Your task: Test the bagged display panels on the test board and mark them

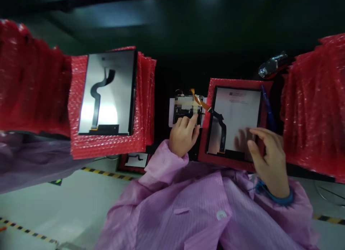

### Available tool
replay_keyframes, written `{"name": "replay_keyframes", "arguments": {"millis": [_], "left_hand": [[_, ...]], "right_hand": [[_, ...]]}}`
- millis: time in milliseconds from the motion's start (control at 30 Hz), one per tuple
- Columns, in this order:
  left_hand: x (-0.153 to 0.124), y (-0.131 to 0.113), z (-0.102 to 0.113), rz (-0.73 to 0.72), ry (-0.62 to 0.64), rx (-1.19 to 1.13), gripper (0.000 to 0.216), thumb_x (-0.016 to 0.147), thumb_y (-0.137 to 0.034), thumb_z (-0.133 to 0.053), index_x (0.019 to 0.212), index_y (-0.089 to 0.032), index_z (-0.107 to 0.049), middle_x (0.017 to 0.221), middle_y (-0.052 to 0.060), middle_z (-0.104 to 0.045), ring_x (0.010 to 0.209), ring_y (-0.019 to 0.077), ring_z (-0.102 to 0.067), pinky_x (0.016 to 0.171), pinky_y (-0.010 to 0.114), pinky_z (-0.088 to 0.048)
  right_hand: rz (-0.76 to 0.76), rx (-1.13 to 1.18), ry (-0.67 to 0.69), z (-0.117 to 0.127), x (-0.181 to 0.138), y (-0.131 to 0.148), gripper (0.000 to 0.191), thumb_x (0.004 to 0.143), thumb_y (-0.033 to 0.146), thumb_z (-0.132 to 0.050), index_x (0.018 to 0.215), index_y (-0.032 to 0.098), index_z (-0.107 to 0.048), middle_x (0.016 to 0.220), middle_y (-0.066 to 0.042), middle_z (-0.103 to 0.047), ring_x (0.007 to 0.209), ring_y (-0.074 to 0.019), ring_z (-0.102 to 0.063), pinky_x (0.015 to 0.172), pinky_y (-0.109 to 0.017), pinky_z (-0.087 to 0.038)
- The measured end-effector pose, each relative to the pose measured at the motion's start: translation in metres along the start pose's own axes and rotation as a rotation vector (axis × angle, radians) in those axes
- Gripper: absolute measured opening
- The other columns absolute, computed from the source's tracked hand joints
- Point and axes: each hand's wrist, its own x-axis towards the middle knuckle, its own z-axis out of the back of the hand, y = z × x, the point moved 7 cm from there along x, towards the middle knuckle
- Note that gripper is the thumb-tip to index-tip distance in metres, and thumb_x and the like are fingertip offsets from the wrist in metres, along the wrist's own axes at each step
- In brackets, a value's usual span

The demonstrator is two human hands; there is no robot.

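My left hand (pixel 183 135) is over the near edge of a small test board (pixel 185 103). Its index finger reaches onto the board, the thumb stands apart, and nothing shows in its grip. An orange flat cable (pixel 201 102) runs from the board to the black ribbon cable (pixel 223 129) of an LCD panel (pixel 237 117). That panel lies back side up on a red bubble-wrap bag (pixel 204 149). At the panel's right edge is my right hand (pixel 269 154), thumb and fingers apart, reflected in the panel; whether it touches is unclear.
To the left, another LCD panel (pixel 110 99) lies on stacked red bubble-wrap bags (pixel 147 99). More red bags stand at the far left (pixel 29 81) and far right (pixel 316 106). A blue pen (pixel 268 108) and a shiny clear object (pixel 273 65) lie right of the panel. A purple sleeve (pixel 35 160) shows at left.
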Motion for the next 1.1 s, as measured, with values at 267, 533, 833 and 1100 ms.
{"name": "replay_keyframes", "arguments": {"millis": [267,533,833,1100], "left_hand": [[0.0,0.001,-0.021,0.007,0.159,0.183,0.044,0.107,-0.033,-0.035,0.142,-0.025,-0.06,0.09,0.008,-0.058,0.081,0.0229,-0.056,0.069,0.032,-0.045],[0.0,-0.002,-0.024,0.047,0.134,0.209,0.044,0.102,-0.017,-0.041,0.138,-0.025,-0.063,0.092,0.009,-0.057,0.082,0.0226,-0.057,0.074,0.033,-0.048],[-0.016,-0.021,-0.004,-0.025,-0.079,-0.077,0.042,0.103,-0.024,-0.043,0.142,-0.018,-0.058,0.101,0.011,-0.06,0.094,0.0228,-0.06,0.085,0.036,-0.053],[-0.058,-0.074,-0.009,0.007,0.046,-0.363,0.051,0.103,-0.022,-0.044,0.153,-0.014,-0.038,0.139,0.019,-0.06,0.13,0.0282,-0.055,0.107,0.047,-0.051]], "right_hand": [[-0.062,-0.15,-0.03,-0.005,-0.044,-0.018,0.041,0.101,0.042,-0.049,0.13,0.015,-0.059,0.128,-0.016,-0.064,0.12,-0.0309,-0.059,0.105,-0.052,-0.044],[-0.073,-0.171,-0.038,-0.008,-0.044,-0.015,0.047,0.101,0.04,-0.048,0.14,0.016,-0.052,0.132,-0.014,-0.063,0.122,-0.0306,-0.057,0.106,-0.05,-0.046],[-0.142,-0.047,-0.085,-0.012,-0.047,-0.019,0.051,0.101,0.046,-0.048,0.143,0.018,-0.051,0.135,-0.015,-0.062,0.128,-0.03,-0.053,0.109,-0.052,-0.045],[-0.542,0.434,-0.04,-0.005,-0.051,-0.037,0.049,0.095,0.053,-0.052,0.135,0.025,-0.059,0.138,-0.009,-0.061,0.131,-0.0266,-0.055,0.117,-0.052,-0.041]]}}
